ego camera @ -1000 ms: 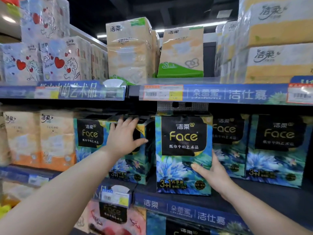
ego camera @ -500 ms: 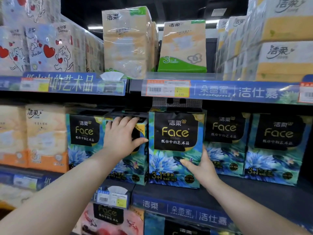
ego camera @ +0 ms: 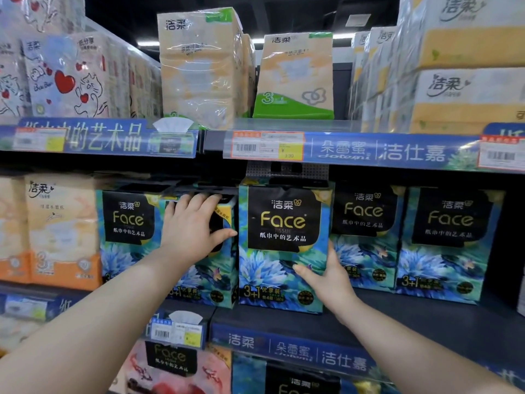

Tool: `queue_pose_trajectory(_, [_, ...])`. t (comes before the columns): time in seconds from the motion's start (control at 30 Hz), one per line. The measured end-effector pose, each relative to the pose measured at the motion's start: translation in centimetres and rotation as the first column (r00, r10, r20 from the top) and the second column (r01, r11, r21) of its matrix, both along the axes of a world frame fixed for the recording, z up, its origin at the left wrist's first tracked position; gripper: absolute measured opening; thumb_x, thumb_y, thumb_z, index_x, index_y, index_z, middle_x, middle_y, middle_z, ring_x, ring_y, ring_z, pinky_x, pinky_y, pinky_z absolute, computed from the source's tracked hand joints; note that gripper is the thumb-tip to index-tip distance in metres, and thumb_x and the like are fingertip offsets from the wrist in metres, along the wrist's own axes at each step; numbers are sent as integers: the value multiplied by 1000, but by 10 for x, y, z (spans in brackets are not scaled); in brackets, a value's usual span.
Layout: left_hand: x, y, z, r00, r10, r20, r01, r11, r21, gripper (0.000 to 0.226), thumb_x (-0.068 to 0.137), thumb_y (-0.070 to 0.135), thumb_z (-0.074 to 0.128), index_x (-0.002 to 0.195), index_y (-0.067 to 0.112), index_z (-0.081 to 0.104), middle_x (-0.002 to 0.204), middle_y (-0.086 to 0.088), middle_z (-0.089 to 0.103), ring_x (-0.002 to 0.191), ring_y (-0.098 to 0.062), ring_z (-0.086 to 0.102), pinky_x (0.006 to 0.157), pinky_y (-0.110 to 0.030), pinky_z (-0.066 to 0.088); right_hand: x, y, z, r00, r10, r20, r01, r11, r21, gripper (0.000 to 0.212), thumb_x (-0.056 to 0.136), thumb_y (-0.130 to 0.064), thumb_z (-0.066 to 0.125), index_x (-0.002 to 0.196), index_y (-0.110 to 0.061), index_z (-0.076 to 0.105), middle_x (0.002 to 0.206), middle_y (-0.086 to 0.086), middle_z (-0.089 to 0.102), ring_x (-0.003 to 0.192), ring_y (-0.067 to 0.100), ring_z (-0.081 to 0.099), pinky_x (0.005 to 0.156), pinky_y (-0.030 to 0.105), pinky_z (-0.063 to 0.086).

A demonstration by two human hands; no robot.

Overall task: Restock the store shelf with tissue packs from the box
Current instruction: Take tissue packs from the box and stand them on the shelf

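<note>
The Face pack (ego camera: 281, 245) in my right hand (ego camera: 329, 282) wears glossy printed plastic film, smooth with faint wrinkles. The left pack (ego camera: 210, 277) under my left hand (ego camera: 193, 231) has the same sheen. The shelf (ego camera: 412, 317) looks like dark matt metal. The price strip (ego camera: 369, 150) is clear shiny plastic over paper labels. The top packs (ego camera: 199, 66) sit in clear, crinkled film.

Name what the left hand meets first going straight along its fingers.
The left hand lies flat on the blue floral plastic-wrapped Face tissue pack; beyond its top, likely the dark upper shelf's underside, depth unclear.
</note>
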State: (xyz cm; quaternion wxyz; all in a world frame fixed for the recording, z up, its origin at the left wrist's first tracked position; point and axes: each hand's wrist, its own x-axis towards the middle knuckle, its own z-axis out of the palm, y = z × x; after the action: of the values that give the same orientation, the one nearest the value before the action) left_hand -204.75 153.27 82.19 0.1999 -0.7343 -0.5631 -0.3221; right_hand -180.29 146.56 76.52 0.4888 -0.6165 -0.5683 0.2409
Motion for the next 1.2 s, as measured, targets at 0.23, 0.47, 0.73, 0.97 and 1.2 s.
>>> queue_pose_trajectory(0.23, [2, 0, 1, 1000, -9, 6, 9, 1000, 3, 81, 77, 65, 57, 143, 23, 37, 144, -4, 43, 135, -32, 32, 111, -52, 22, 2, 0, -3, 1000, 5, 5, -5, 1000, 20, 87, 86, -26, 67, 151, -29, 8, 115, -15, 46, 109, 7, 47, 89, 20, 37])
queue_pose_trajectory(0.47, [0, 1, 1, 1000, 5, -15, -5, 1000, 8, 82, 77, 66, 55, 144, 23, 36, 145, -3, 42, 135, -30, 31, 111, -50, 23, -3, 2, -1, 1000, -6, 30, 8, 999, -54, 114, 73, -32, 79, 150, -32, -6, 154, -3, 27, 136, 21, 38, 107, 32, 36])
queue_pose_trajectory(0.73, [0, -1, 1, 1000, 1, -22, -1, 1000, 10, 81, 77, 66, 55, 143, 22, 37, 144, -3, 43, 135, -30, 32, 110, -50, 24, -4, -1, -5, 999, -33, -14, 34, 999, 11, 103, 81, -20, 74, 151, -29, -1, 125, -6, 52, 102, 9, 51, 86, 21, 38])
queue_pose_trajectory(0.97, [1, -1, 0, 999, 8, -35, -8, 1000, 19, 81, 77, 64, 56, 143, 22, 38, 143, -4, 44, 134, -31, 33, 109, -51, 25, 9, 1, -4, 998, -47, -52, 47, 999, -3, 103, 81, -19, 74, 151, -27, 0, 141, 3, 46, 118, 18, 50, 87, 22, 35])
queue_pose_trajectory(1.2, [1, -2, 1, 1000, 6, -27, -6, 1000, 10, 80, 78, 65, 55, 144, 24, 35, 146, -2, 41, 136, -29, 31, 110, -49, 23, 13, 6, -5, 998, -33, -50, 33, 999, -12, 105, 78, -22, 77, 151, -29, 1, 124, -3, 50, 108, 15, 50, 87, 22, 36])
